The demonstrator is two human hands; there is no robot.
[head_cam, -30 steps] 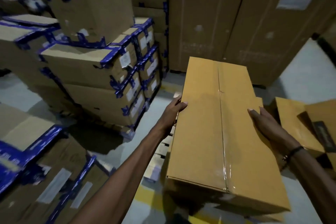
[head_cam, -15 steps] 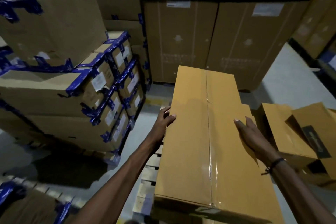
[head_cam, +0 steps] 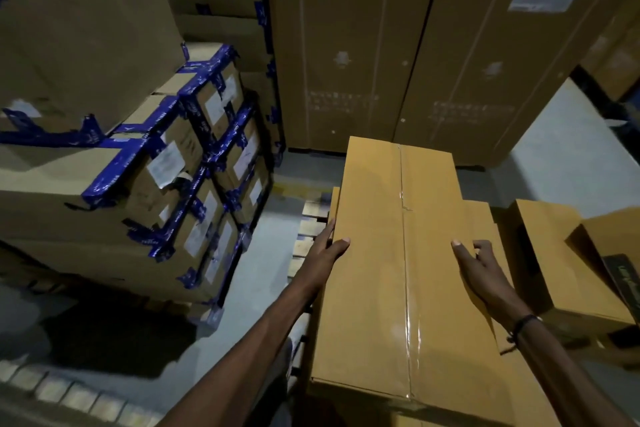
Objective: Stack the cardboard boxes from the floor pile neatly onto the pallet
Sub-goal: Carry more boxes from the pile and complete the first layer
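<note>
1. Background: tall strapped cartons [head_cam: 398, 55] stand upright behind the work area. Not part of the task.
2. Left side: a stack of blue-taped boxes [head_cam: 194, 163] stands on the floor, apart from the pallet across a strip of bare floor.
3. Pallet [head_cam: 310, 229]: only its slatted left edge shows, beside and below the carried load. Boxes of the same tan colour already lie on it.
4. Carried box [head_cam: 398, 270]: long, tan, its taped centre seam running away from the person. It sits over the pallet, above a lower box [head_cam: 479, 218] whose top shows past its right edge. Whether the two touch cannot be told.
5. Open-flapped boxes [head_cam: 550, 253] lie at the right, close to the load.
6. Left hand [head_cam: 327, 253]: grips the box's left edge, thumb on top, fingers down the side.
7. Right hand [head_cam: 481, 270]: lies on the right part of the top face with thumb extended and fingers bent at the edge; the grip beneath is hidden.
8. Procedure (judgement): lower the box level, align its long edges with the box below, and withdraw the fingers from underneath before full contact.
9. Caution: the load looks offset to the left; correct this before release.
</note>
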